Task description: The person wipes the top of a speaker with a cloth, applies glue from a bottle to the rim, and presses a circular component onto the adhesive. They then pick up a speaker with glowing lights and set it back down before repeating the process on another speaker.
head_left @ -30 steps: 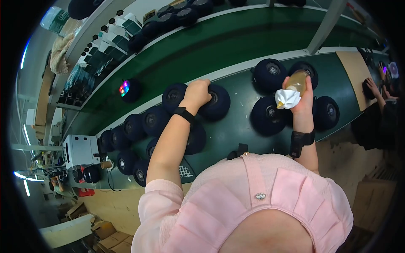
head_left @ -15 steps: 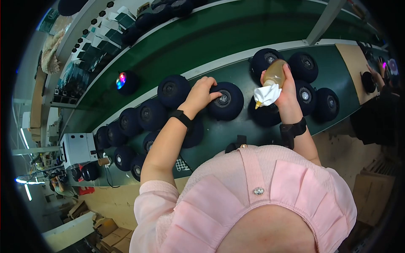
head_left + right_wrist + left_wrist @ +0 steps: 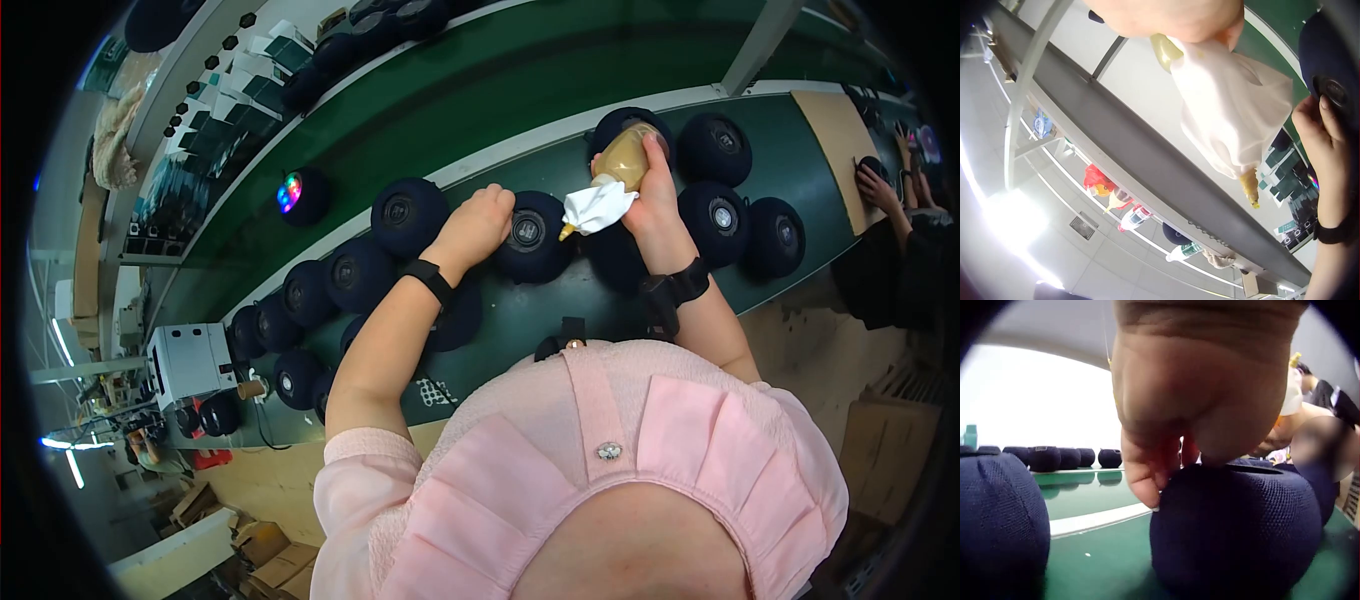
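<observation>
My left hand [image 3: 474, 230] grips the near edge of a round navy fabric-covered speaker [image 3: 537, 258], whose dark recessed disc faces up. In the left wrist view, the fingers bend down over the side of this speaker [image 3: 1235, 531]. My right hand [image 3: 657, 198] holds a squeeze bottle [image 3: 626, 160] of amber liquid, tilted with its tip down and to the left. White cloth [image 3: 600, 206] wraps the bottle's neck. The yellowish nozzle [image 3: 567, 231] points toward the speaker's right side; in the right wrist view, this nozzle [image 3: 1250, 187] pokes out below the cloth.
More navy speakers stand in rows on the green bench to the left [image 3: 360, 272] and right [image 3: 714, 222]. One with a colourful light [image 3: 292, 193] sits behind. A white box-shaped machine [image 3: 190, 358] is at the left end. Another person's hand [image 3: 880, 190] works at the far right.
My left hand shifted the speaker slightly right, away from the one beside it, and still grips it. My right hand brought the bottle left, its nozzle now close to that speaker.
</observation>
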